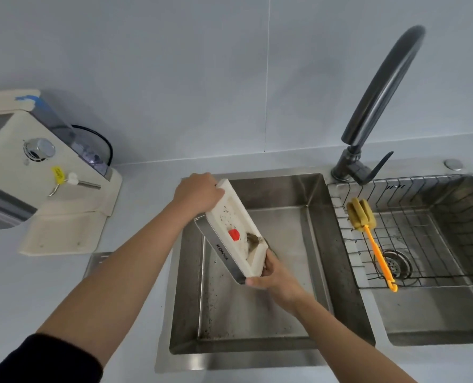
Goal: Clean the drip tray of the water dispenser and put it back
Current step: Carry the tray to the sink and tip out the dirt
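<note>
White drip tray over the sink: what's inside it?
White plastic drip tray, tilted: dark specks, a red round piece and brownish dirty water at the lower end. The right hand covers that corner.

Place: a home kitchen counter.
Landmark: steel double sink [317, 217] set into the pale worktop [136, 272].
Behind the sink: dark curved tap [382, 106], plain grey wall.
In its right basin: wire rack [412, 239] with an orange-handled sponge brush [368, 230].
Left of it: cream water dispenser [36, 172].
</note>
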